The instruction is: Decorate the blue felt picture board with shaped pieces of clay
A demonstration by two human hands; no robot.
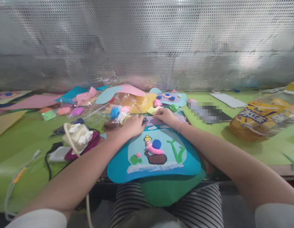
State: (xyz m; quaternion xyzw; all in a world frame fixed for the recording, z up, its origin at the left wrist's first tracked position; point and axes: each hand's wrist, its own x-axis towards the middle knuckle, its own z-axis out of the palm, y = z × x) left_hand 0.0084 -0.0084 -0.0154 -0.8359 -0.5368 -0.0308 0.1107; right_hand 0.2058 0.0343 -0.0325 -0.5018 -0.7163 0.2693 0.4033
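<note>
In front of me lies a blue foam-sheet picture (191, 166) with a clay figure (153, 147) in pink, yellow and blue, a brown clay shape (157, 158) and green clay strands (177, 153). At its upper left edge rests my left hand (134, 125), fingers curled; a small dark object (145, 119) shows at the fingertips, its kind unclear. Above the picture's upper right, my right hand (166, 115) is closed in a pinch over a lilac patch (151, 121). What it pinches is too small to make out. Soft clay lumps, including a green one (174, 108), lie just beyond.
A large bottle of amber drink (256, 120) lies at the right. Left are a pouch with a white ornament (81, 136), cables and clay packets (76, 111). Foam sheets (130, 90) and another clay picture (172, 97) lie behind, before a perforated metal screen (147, 41).
</note>
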